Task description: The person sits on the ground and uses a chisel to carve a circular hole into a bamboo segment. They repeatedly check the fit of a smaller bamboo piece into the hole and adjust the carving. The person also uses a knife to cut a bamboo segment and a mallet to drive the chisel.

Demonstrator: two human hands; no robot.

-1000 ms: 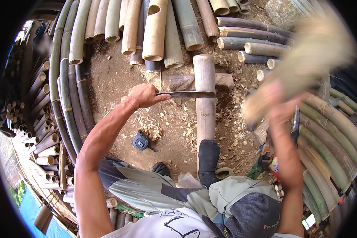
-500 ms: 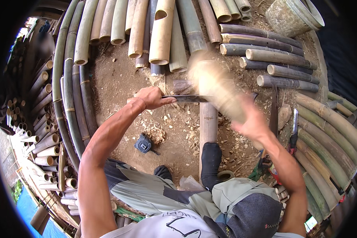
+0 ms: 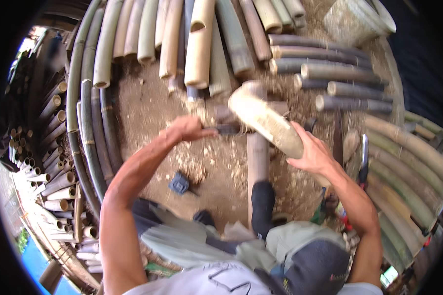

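Note:
My left hand (image 3: 186,129) is closed around the end of a dark blade (image 3: 227,129), perhaps a machete, which lies across a bamboo pole (image 3: 257,158). Fingers wrapped round its thick near end, my right hand (image 3: 316,153) holds a pale wooden club (image 3: 268,120). The club slants up to the left above the pole, and it hides much of the blade; whether the two touch I cannot tell. My foot in dark footwear (image 3: 263,200) rests on the near part of the pole, which runs toward me along the ground.
Cut bamboo tubes (image 3: 170,42) lie in rows at the far side, with more stacked at both sides. A dark tape measure (image 3: 179,183) sits on the dirt among wood chips. A knife (image 3: 364,157) stands at the right. A dirty bucket (image 3: 352,24) is at the far right.
The club, a blur before, shows more sharply and at a flatter slant. My left hand and the blade sit slightly lower in the view. Both hands keep their holds.

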